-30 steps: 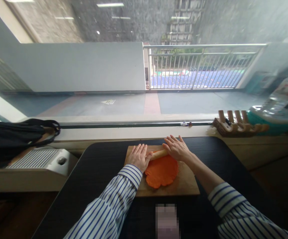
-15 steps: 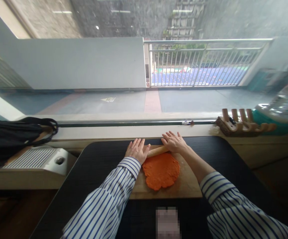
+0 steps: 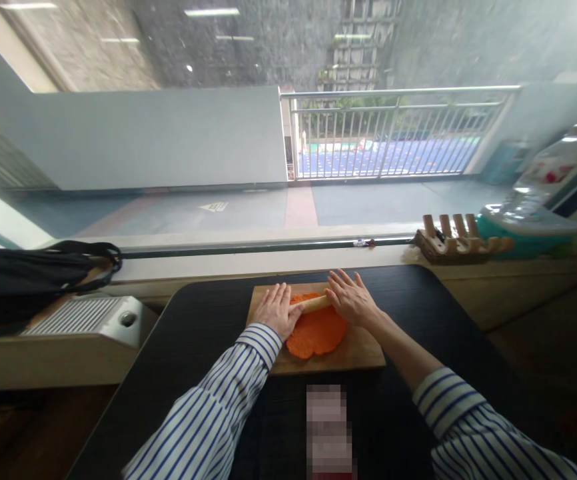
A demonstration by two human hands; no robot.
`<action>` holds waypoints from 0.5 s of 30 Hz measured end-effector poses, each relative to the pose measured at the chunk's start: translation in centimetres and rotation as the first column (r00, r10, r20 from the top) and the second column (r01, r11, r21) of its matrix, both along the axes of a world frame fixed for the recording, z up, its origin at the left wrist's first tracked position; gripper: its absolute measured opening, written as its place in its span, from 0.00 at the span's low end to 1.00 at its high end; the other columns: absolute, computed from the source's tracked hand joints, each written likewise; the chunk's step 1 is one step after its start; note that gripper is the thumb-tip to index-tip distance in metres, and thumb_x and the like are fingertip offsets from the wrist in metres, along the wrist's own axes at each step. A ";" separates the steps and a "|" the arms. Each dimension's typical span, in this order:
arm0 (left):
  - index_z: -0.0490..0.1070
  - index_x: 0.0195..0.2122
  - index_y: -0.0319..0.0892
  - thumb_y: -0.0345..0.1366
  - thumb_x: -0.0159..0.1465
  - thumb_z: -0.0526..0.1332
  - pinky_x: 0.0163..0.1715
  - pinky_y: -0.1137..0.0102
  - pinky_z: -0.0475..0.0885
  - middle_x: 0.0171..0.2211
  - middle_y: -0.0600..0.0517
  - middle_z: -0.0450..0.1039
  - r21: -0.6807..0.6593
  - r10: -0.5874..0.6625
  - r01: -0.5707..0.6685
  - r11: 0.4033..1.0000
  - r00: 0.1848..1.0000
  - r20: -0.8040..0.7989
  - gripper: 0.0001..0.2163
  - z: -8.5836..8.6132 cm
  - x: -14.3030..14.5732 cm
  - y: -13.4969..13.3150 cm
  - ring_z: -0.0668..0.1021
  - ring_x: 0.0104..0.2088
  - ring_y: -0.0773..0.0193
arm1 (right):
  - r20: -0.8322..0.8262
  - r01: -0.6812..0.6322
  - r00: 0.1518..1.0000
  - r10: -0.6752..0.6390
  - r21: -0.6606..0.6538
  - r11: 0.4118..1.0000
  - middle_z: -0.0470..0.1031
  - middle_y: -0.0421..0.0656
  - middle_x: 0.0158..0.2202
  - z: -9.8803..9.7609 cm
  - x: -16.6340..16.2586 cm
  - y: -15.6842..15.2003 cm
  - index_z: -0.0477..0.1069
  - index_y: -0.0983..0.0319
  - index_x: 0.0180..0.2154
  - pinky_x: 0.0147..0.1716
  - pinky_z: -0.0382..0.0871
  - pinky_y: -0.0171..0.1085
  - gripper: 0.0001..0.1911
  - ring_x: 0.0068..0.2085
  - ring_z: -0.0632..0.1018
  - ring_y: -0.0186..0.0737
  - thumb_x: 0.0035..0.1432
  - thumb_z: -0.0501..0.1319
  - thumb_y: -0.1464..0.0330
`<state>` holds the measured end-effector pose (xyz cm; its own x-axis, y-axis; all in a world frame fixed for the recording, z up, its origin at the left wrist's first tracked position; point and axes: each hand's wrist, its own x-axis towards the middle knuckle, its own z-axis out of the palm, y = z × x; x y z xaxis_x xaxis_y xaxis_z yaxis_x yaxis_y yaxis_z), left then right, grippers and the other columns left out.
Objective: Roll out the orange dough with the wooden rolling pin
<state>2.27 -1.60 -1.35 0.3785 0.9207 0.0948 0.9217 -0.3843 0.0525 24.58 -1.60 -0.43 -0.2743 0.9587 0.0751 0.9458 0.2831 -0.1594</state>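
Observation:
A light wooden rolling pin (image 3: 315, 305) lies across the far part of a flat orange sheet of dough (image 3: 321, 333). Flat on the pin's left end rests my left hand (image 3: 275, 311), fingers stretched out. My right hand (image 3: 352, 298) lies over the right end with its fingers spread; neither hand wraps round the pin. The hands hide both ends of it. Under the dough is a wooden board (image 3: 363, 353), and the dough's near edge is uneven.
The board sits on a black table (image 3: 208, 327) by a window. On the sill to the right stand a wooden rack (image 3: 448, 247), a teal box (image 3: 513, 237) and a clear bottle (image 3: 543, 173). At left are a black bag (image 3: 28, 273) and a white slatted unit (image 3: 83, 320). A blurred patch (image 3: 328, 427) covers something in front.
The rolling pin has come toward me from the dough's far edge, so orange dough now shows beyond it. Both hands moved with it. My view has shifted slightly.

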 end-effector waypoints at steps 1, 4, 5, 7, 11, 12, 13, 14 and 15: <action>0.58 0.61 0.30 0.51 0.67 0.41 0.62 0.55 0.55 0.62 0.38 0.58 0.020 -0.012 0.012 1.000 1.000 0.003 0.31 -0.2 0.0 -0.5 0.59 0.63 0.51 | -0.004 0.003 1.000 -0.003 0.004 1.000 0.52 0.47 0.66 -0.2 0.1 -0.7 0.56 0.66 0.62 0.63 0.42 0.57 0.29 0.66 0.49 0.47 0.67 0.38 0.58; 0.58 0.61 0.29 0.52 0.67 0.39 0.61 0.54 0.55 0.62 0.38 0.58 0.061 -0.051 0.050 0.997 0.999 0.001 0.33 -0.8 -0.1 -2.2 0.59 0.63 0.50 | -0.030 0.015 0.999 -0.014 0.025 1.000 0.51 0.47 0.66 -0.6 0.4 -2.8 0.54 0.66 0.63 0.63 0.43 0.53 0.30 0.67 0.49 0.45 0.67 0.39 0.57; 0.57 0.61 0.28 0.53 0.67 0.39 0.62 0.54 0.54 0.62 0.37 0.58 0.070 -0.062 0.062 0.996 0.998 -0.003 0.34 -1.0 -0.2 -2.7 0.59 0.63 0.50 | -0.038 0.018 0.999 -0.017 0.034 0.999 0.51 0.47 0.66 -0.7 0.5 -3.5 0.54 0.66 0.63 0.64 0.43 0.52 0.30 0.67 0.49 0.45 0.67 0.40 0.58; 0.57 0.61 0.28 0.54 0.67 0.38 0.62 0.54 0.54 0.62 0.37 0.58 0.093 -0.087 0.087 0.992 0.996 -0.005 0.35 -1.4 -0.4 -3.6 0.60 0.63 0.50 | -0.046 0.016 0.999 -0.014 0.044 0.999 0.51 0.47 0.66 -0.8 0.7 -4.8 0.54 0.67 0.63 0.64 0.43 0.51 0.30 0.67 0.49 0.44 0.67 0.40 0.58; 0.58 0.61 0.30 0.55 0.66 0.39 0.62 0.54 0.55 0.62 0.37 0.58 0.142 -0.120 0.117 0.983 0.993 0.008 0.35 -1.9 -0.7 -4.3 0.60 0.63 0.51 | -0.049 -0.001 0.999 0.002 0.024 1.000 0.50 0.47 0.66 -0.8 0.9 -5.9 0.53 0.66 0.63 0.64 0.42 0.51 0.30 0.67 0.48 0.44 0.67 0.40 0.57; 0.58 0.61 0.30 0.55 0.66 0.39 0.61 0.54 0.55 0.62 0.37 0.58 0.143 -0.123 0.121 0.982 0.992 0.011 0.34 -1.9 -0.7 -4.2 0.60 0.63 0.51 | -0.049 0.002 0.999 -0.001 0.016 1.000 0.50 0.47 0.66 -0.7 0.9 -5.8 0.53 0.66 0.64 0.64 0.42 0.51 0.30 0.67 0.48 0.44 0.67 0.40 0.56; 0.57 0.62 0.31 0.55 0.66 0.39 0.61 0.54 0.56 0.62 0.38 0.58 0.138 -0.122 0.119 0.983 0.993 0.012 0.34 -1.9 -0.7 -4.0 0.60 0.63 0.51 | -0.046 0.009 0.999 -0.008 0.010 1.000 0.50 0.47 0.66 -0.7 0.9 -5.5 0.52 0.66 0.64 0.64 0.42 0.51 0.31 0.67 0.47 0.44 0.67 0.40 0.56; 0.57 0.62 0.31 0.55 0.66 0.40 0.61 0.54 0.55 0.62 0.38 0.58 0.128 -0.114 0.111 0.986 0.993 0.014 0.34 -1.8 -0.6 -3.7 0.60 0.63 0.51 | -0.043 0.018 0.999 -0.018 0.007 1.000 0.50 0.47 0.66 -0.7 0.8 -5.2 0.53 0.66 0.64 0.64 0.42 0.51 0.31 0.67 0.48 0.44 0.67 0.40 0.56; 0.56 0.62 0.32 0.55 0.66 0.40 0.61 0.54 0.55 0.62 0.38 0.57 0.113 -0.100 0.097 0.989 0.995 0.016 0.34 -1.6 -0.5 -3.4 0.59 0.63 0.51 | -0.038 0.027 0.999 -0.027 0.006 1.000 0.50 0.47 0.66 -0.7 0.7 -4.7 0.53 0.66 0.63 0.64 0.42 0.51 0.30 0.67 0.48 0.44 0.67 0.40 0.56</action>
